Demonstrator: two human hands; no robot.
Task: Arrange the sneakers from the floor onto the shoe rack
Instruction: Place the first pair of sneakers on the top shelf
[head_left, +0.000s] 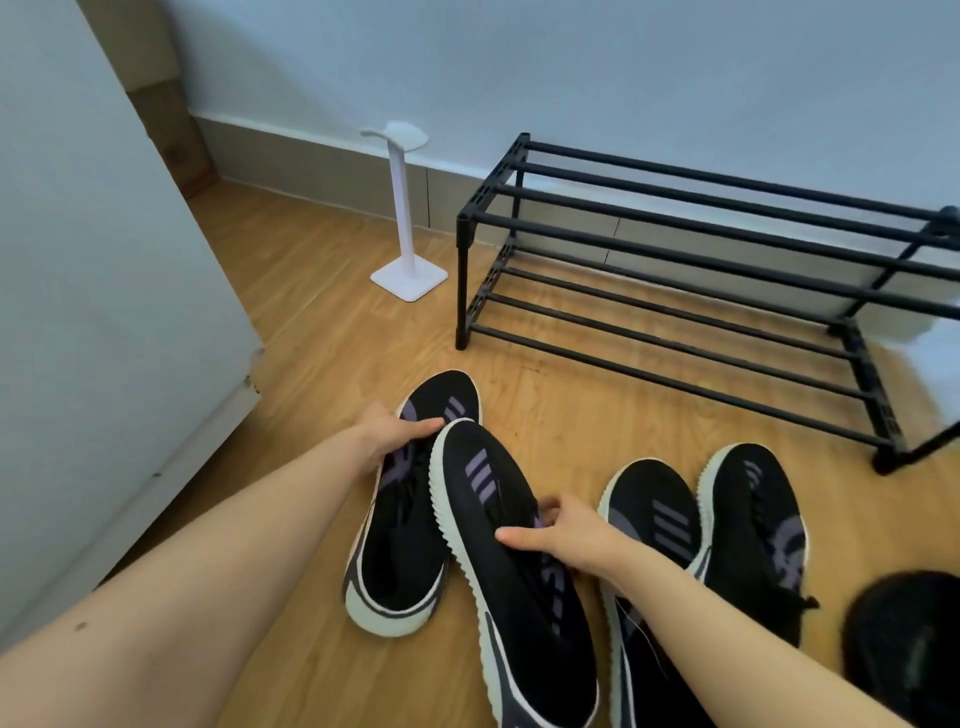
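Several black sneakers with purple stripes and white soles lie on the wooden floor. My left hand (390, 435) grips the far-left sneaker (400, 540) at its tongue. My right hand (563, 535) grips the tilted second sneaker (498, 519) at its opening; this sneaker leans over the first. Two more sneakers, a third sneaker (654, 519) and a fourth sneaker (753, 519), rest side by side to the right, partly behind my right forearm. The black two-tier shoe rack (675, 239) stands against the wall at the upper right, with bare bars.
A white stand (408, 208) with a square base is just left of the rack. A white cabinet or door (104, 312) fills the left side. A dark blurred object (904, 649) is at the bottom right. Wooden floor (571, 405) lies between sneakers and rack.
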